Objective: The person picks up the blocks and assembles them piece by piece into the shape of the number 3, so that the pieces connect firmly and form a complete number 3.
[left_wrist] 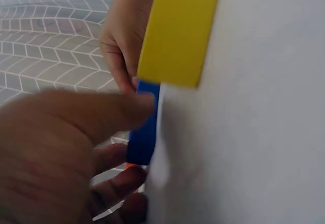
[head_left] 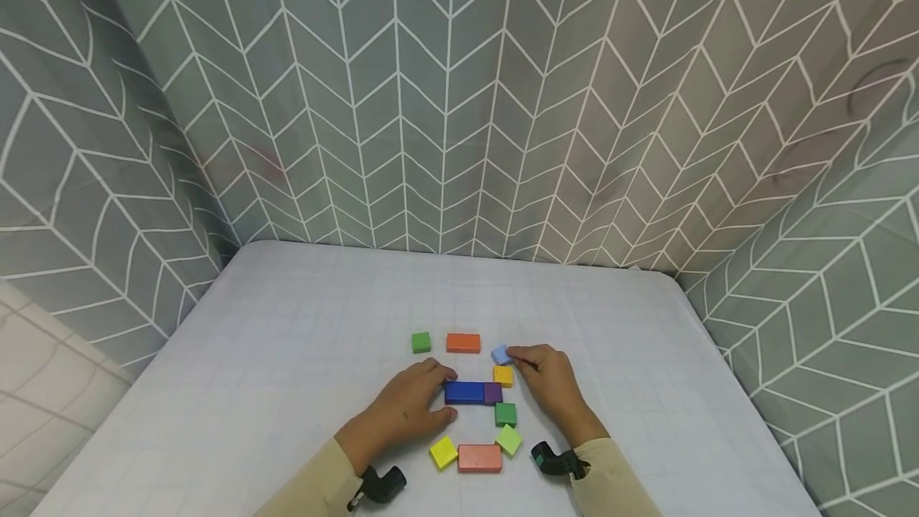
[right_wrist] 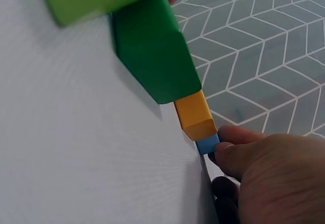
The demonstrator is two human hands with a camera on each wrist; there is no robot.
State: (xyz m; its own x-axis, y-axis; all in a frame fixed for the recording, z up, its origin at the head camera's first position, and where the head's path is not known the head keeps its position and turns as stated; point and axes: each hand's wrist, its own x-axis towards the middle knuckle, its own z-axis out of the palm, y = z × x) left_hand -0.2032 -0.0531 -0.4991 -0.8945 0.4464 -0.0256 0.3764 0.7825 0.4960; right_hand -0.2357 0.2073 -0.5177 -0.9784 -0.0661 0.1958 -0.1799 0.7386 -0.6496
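Note:
My right hand (head_left: pixel 551 380) pinches a small light blue block (head_left: pixel 500 354) between thumb and fingers, just beyond an orange-yellow block (head_left: pixel 503 376). In the right wrist view, the held light blue block (right_wrist: pixel 207 144) shows at the fingertips. My left hand (head_left: pixel 405 404) lies at the left end of a long dark blue block (head_left: pixel 464 393), its thumb and fingers spread apart around that end. Whether a fingertip touches it I cannot tell. A purple block (head_left: pixel 493 393) adjoins the blue one on the right.
Nearer me are a green block (head_left: pixel 506 414), a lime block (head_left: pixel 509 440), a salmon block (head_left: pixel 479 459) and a tilted yellow block (head_left: pixel 443 453). Farther off lie an orange block (head_left: pixel 463 343) and a small green block (head_left: pixel 420 342). Patterned curtains surround the white table (head_left: pixel 287 325).

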